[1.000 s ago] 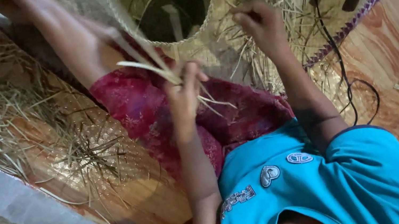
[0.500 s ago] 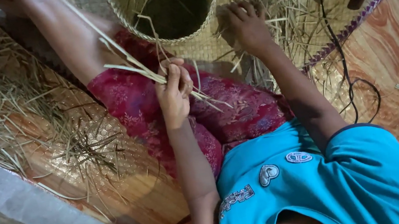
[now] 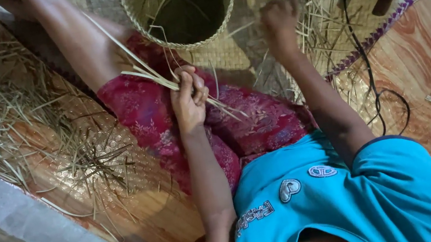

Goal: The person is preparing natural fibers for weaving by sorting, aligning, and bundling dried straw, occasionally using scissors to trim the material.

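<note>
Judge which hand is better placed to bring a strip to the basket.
Probably the left hand: its fingers grip the straw strips just below the basket rim. The right hand is a closed fist beside the basket, apart from the strips.

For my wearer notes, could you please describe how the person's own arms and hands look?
Both arms are bare from short turquoise T-shirt sleeves with a dark hem down to the left hand and right hand; no gloves, watch or rings show.
</note>
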